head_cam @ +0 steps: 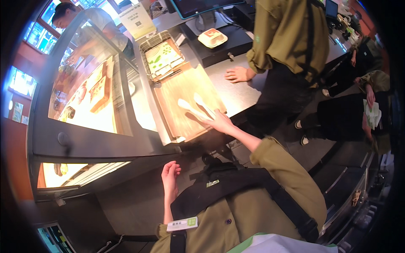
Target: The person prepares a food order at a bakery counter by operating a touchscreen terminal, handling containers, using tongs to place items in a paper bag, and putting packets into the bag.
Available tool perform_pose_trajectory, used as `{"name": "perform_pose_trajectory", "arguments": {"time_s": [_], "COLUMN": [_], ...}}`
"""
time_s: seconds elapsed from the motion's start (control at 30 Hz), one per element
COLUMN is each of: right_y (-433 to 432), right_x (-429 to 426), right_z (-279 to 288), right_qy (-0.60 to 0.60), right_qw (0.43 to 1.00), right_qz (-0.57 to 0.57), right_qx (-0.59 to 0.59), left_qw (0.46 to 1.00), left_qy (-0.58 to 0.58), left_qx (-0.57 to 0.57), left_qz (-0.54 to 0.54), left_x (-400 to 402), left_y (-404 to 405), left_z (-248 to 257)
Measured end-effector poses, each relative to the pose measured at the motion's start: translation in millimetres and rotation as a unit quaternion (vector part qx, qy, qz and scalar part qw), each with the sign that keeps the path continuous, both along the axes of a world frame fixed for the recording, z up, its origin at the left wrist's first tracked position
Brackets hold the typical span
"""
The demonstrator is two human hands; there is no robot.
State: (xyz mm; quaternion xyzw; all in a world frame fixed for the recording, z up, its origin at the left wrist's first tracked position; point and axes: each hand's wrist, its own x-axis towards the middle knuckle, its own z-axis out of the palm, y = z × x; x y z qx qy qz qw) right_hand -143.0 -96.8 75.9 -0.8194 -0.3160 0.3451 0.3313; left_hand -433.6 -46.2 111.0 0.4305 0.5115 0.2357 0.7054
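Observation:
My right hand (221,121) is shut on a pair of light-coloured tongs (193,109), whose two arms are spread over a wooden tray (177,91) on the counter. Nothing shows in my left hand (171,172), which hangs in front of my apron with its fingers curled. Beyond the tray stands a wire basket (163,55) with printed green-and-white paper in it. Left of the tray is a lit glass display case (85,82) with food on boards inside.
A co-worker's hand (239,75) rests on the metal counter at the tray's right. A clamshell food box (212,38) sits below a monitor (202,6). Another person (95,28) leans behind the case. At the far right, a person holds papers (372,114).

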Motion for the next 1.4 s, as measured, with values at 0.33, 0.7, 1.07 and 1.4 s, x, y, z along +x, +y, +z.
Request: {"name": "perform_pose_trajectory", "arguments": {"time_s": [0.33,0.7,1.07,1.4], "right_y": [121.4,143.5,181.8,163.9], "right_x": [-21.1,280.8,344.3,315.7], "right_z": [-81.8,-59.3,-60.5,-1.1], "right_qy": [-0.285,-0.210,-0.011,-0.040], "right_qw": [0.955,0.871,0.918,0.925], "right_qz": [-0.022,-0.378,-0.296,-0.250], "right_qx": [-0.082,0.234,0.265,0.285], "left_qw": [0.621,0.481,0.628,0.691], "left_qy": [0.277,0.176,0.045,0.033], "left_qx": [0.578,0.567,0.496,0.466], "left_qz": [0.451,0.645,0.598,0.551], "left_x": [-75.7,-66.9,-75.9,-109.1], "left_y": [144.3,148.9,198.1,313.3], "left_z": [122.0,179.6,234.5,219.2]}}
